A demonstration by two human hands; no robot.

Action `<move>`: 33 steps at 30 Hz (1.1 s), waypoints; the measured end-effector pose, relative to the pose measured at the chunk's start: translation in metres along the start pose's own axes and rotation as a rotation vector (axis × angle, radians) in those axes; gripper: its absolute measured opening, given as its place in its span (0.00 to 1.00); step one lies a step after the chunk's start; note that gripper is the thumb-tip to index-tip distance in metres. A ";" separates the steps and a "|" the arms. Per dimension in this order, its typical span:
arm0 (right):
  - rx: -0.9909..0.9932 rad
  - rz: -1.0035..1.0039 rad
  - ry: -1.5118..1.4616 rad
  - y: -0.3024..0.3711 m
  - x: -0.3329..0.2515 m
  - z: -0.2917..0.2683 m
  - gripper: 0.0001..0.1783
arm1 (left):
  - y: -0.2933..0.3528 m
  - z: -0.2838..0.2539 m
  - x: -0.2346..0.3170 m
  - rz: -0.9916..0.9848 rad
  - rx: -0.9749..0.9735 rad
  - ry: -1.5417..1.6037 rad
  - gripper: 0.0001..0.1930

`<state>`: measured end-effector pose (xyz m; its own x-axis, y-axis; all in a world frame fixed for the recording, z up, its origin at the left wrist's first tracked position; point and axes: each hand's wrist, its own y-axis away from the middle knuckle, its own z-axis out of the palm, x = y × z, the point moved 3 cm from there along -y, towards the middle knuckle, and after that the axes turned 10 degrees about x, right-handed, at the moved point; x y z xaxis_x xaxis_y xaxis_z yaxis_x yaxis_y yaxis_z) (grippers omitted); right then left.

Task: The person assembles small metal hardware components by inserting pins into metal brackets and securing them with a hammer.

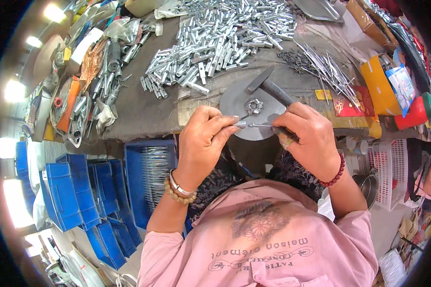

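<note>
My left hand [206, 141] is closed, its thumb and fingers pinching a short silver metal tube [240, 124]. A small dark pin [244, 116] shows just above the tube. My right hand [311, 136] is closed around a thin metal rod [262, 126], whose rounded tip points at the tube's end with a small gap between. Something brownish and worn, maybe a handle, shows under the right palm. Both hands are over the near edge of a round grey metal plate [232, 103]. A hammer [275, 91] lies across the plate, its handle running to my right hand. Small shiny parts [254, 106] are clustered mid-plate.
A large heap of silver tubes [230, 33] covers the far bench. Dark pins [297, 61] and long thin rods [328, 67] lie at the right. Tools crowd the left side. Below the bench are blue bins [64, 191] at left and a white basket [388, 172] at right.
</note>
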<state>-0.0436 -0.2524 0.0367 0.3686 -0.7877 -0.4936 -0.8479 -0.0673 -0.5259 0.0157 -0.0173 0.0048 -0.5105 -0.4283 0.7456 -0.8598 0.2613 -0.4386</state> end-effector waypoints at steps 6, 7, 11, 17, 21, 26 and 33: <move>-0.029 -0.149 0.130 -0.006 -0.002 0.002 0.10 | -0.002 -0.004 0.002 0.012 -0.038 -0.014 0.11; -0.049 -0.167 0.132 -0.005 -0.001 0.004 0.11 | -0.002 -0.004 0.002 -0.010 -0.055 -0.007 0.11; -0.015 -0.204 0.125 -0.005 0.000 0.006 0.11 | -0.003 -0.003 0.004 0.033 -0.040 -0.039 0.12; -0.019 -0.229 0.111 -0.007 0.001 0.008 0.11 | -0.006 -0.004 0.003 0.073 -0.032 -0.078 0.12; -0.009 -0.237 0.094 -0.007 0.002 0.008 0.12 | -0.006 -0.004 0.003 0.105 -0.022 -0.090 0.11; 0.000 -0.236 0.072 -0.008 0.004 0.009 0.12 | -0.006 -0.003 0.002 0.122 -0.024 -0.100 0.10; 0.005 -0.263 0.036 -0.011 0.006 0.018 0.12 | -0.003 -0.003 0.003 0.074 -0.036 -0.051 0.11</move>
<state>-0.0254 -0.2451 0.0273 0.5623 -0.7649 -0.3143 -0.7229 -0.2701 -0.6360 0.0168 -0.0169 0.0091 -0.5727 -0.4498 0.6853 -0.8197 0.3240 -0.4724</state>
